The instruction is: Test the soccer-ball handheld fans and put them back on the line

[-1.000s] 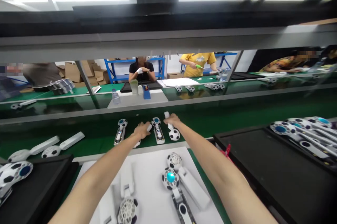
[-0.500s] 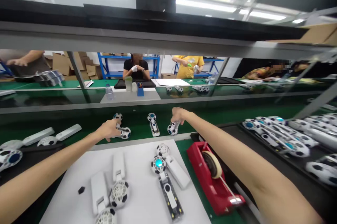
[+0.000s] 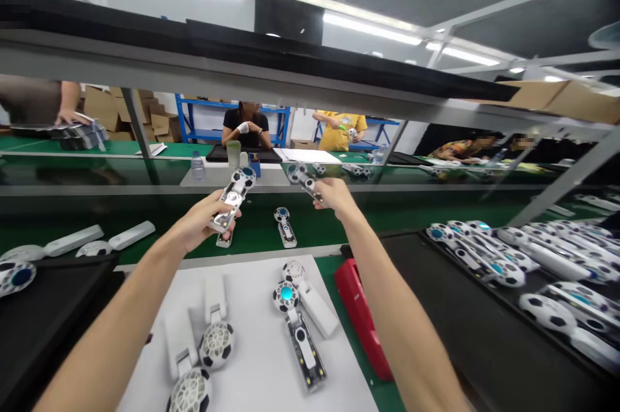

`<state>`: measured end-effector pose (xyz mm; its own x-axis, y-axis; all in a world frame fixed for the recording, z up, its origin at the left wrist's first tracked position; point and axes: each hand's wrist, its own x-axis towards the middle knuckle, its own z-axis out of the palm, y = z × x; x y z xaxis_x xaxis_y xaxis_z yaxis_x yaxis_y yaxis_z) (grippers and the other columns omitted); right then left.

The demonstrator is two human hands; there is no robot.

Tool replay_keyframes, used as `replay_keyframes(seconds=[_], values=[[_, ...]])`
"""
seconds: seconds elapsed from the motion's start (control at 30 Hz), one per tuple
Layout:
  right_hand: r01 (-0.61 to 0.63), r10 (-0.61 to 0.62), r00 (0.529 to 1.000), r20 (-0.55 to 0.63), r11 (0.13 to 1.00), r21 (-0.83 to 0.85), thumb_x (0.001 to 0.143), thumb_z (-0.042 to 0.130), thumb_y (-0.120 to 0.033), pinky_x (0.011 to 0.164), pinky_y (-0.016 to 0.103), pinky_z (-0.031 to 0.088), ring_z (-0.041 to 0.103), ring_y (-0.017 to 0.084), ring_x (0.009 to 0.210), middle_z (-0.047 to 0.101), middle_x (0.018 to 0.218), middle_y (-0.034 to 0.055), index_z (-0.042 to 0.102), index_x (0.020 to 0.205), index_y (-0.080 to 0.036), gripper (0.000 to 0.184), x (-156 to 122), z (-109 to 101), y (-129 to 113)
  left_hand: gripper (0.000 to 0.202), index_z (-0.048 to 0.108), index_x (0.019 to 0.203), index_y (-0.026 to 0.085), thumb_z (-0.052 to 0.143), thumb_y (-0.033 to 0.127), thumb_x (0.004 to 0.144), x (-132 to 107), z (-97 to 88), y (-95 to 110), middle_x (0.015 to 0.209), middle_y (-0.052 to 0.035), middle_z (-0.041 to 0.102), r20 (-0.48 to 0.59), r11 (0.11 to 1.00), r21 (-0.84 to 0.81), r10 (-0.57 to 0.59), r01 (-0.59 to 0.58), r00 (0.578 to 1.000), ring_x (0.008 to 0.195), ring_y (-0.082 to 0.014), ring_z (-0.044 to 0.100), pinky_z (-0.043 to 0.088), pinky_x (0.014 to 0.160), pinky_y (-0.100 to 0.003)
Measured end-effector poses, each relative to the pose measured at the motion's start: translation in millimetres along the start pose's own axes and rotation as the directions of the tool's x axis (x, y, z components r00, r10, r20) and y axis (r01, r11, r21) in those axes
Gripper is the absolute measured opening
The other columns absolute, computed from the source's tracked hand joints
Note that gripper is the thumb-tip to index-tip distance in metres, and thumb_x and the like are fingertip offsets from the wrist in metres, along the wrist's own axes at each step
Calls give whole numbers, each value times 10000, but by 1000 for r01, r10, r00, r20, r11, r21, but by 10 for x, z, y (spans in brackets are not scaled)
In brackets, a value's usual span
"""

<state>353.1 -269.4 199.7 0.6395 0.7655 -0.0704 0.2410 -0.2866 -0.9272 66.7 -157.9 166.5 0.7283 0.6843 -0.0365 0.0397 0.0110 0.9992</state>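
My left hand (image 3: 206,221) is closed on a football-patterned handheld fan (image 3: 232,199), lifted above the green conveyor belt (image 3: 159,241). My right hand (image 3: 334,197) grips a second such fan (image 3: 303,179), also raised over the belt. One fan (image 3: 283,226) still lies on the belt between my hands, and another lies partly hidden under my left hand. On the white mat (image 3: 252,347) below lie several fan parts, among them an open fan with a blue hub (image 3: 296,325) and white half shells (image 3: 213,328).
A red tape dispenser (image 3: 361,315) sits right of the mat. A black tray (image 3: 484,309) at right holds several fans. Another black tray (image 3: 33,309) is at left, white handles (image 3: 77,241) behind it. People work across the line behind a shelf rail (image 3: 290,189).
Both hands have picked a fan up off the belt and raised it. The view has tilted upward and shifted.
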Motion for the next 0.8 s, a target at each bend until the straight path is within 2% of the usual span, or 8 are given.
replay_keyframes(seconds=[0.13, 0.2, 0.3, 0.43, 0.53, 0.63, 0.7, 0.8], values=[[140, -181, 982, 51, 885, 444, 962, 397, -265, 632, 270, 574, 678, 165, 793, 680, 1054, 98, 576, 1130, -136, 278, -556, 275, -30, 412, 455, 1287, 242, 541, 311, 889, -501, 243, 3, 1018, -52, 628, -8, 934, -318, 171, -164, 985, 760, -178, 649, 565, 614, -308], [102, -228, 962, 149, 811, 576, 856, 421, -259, 623, 299, 598, 700, 196, 792, 691, 1114, 122, 594, 1117, -140, 335, -829, 415, 36, 414, 456, 1281, 228, 578, 260, 886, -701, 332, -42, 1094, -89, 651, -26, 873, -449, 198, -189, 980, 858, -242, 688, 596, 655, -363], [-1, -275, 917, 288, 723, 691, 756, 544, -244, 653, 340, 627, 726, 229, 809, 696, 1168, 103, 609, 1147, -173, 402, -1122, 608, 165, 454, 424, 1281, 246, 622, 203, 874, -858, 396, -116, 1239, -126, 639, -76, 859, -473, 182, -197, 980, 886, -281, 717, 611, 682, -415], [-100, -274, 890, 364, 663, 742, 763, 604, -191, 728, 384, 627, 739, 256, 862, 700, 1160, 77, 582, 1191, -210, 429, -1249, 819, 288, 476, 411, 1251, 248, 660, 190, 850, -830, 401, -242, 1211, -120, 655, -79, 866, -450, 202, -216, 976, 743, -233, 718, 589, 665, -398], [-65, -257, 903, 345, 711, 700, 744, 599, -190, 679, 360, 590, 736, 256, 814, 732, 1027, 59, 508, 1282, -226, 547, -1202, 929, 346, 472, 439, 1236, 238, 681, 203, 832, -727, 398, -378, 1146, -100, 665, -74, 870, -456, 170, -185, 983, 736, -217, 705, 560, 655, -356], [-15, -240, 919, 313, 772, 636, 737, 579, -180, 675, 345, 548, 714, 233, 759, 733, 878, 27, 462, 1295, -223, 572, -1126, 996, 404, 400, 489, 1181, 204, 681, 217, 830, -629, 411, -511, 930, -63, 684, -64, 878, -457, 127, -142, 990, 722, -202, 682, 532, 655, -325], [-30, -228, 913, 337, 788, 614, 737, 582, -174, 694, 361, 544, 695, 222, 744, 728, 904, 25, 441, 1292, -232, 576, -1082, 1035, 454, 379, 506, 1162, 194, 686, 233, 832, -586, 426, -581, 825, -42, 671, -52, 875, -464, 127, -136, 991, 690, -185, 659, 517, 641, -307], [-97, -210, 894, 396, 772, 628, 733, 593, -151, 692, 384, 560, 685, 222, 759, 710, 1000, 38, 426, 1295, -253, 595, -1031, 1112, 545, 397, 512, 1178, 206, 701, 252, 832, -556, 443, -645, 838, -44, 671, -56, 858, -490, 142, -151, 988, 683, -173, 644, 513, 620, -293]])
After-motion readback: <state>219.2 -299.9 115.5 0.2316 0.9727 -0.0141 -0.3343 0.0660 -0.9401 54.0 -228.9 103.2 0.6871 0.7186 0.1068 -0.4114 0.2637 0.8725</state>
